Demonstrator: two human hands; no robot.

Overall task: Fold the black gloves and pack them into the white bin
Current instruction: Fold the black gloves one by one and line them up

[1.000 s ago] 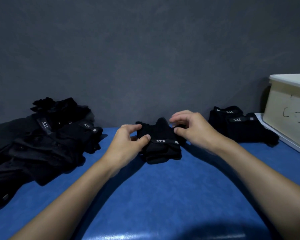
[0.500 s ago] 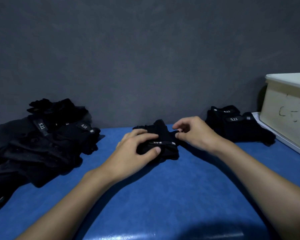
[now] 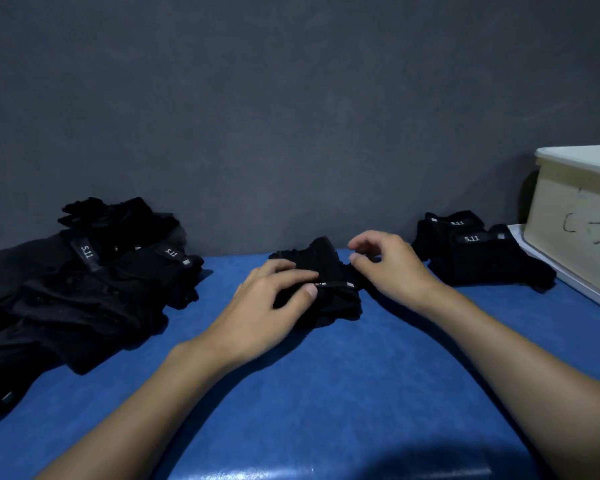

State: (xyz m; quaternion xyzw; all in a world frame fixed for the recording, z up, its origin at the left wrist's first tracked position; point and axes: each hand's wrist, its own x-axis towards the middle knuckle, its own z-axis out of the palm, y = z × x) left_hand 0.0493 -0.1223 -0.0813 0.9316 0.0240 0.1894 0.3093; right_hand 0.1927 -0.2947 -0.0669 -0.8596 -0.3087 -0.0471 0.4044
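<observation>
A folded pair of black gloves (image 3: 329, 296) lies on the blue table top (image 3: 326, 393) near the back wall. My left hand (image 3: 267, 306) rests on top of it, fingers curled over its left side and thumb on the strap. My right hand (image 3: 385, 268) hovers at the bundle's right end with loosely curled fingers; its thumb tip touches or nearly touches the fabric. The white bin (image 3: 575, 216) stands at the right edge.
A loose heap of unfolded black gloves (image 3: 77, 289) fills the left side. Folded gloves (image 3: 478, 254) are stacked just left of the bin. A white lid or tray (image 3: 568, 282) lies under the bin. A dark grey wall stands close behind.
My left hand moved from the bundle's left side onto its top and pressed it down. My right hand let go of the right end and lifted slightly.
</observation>
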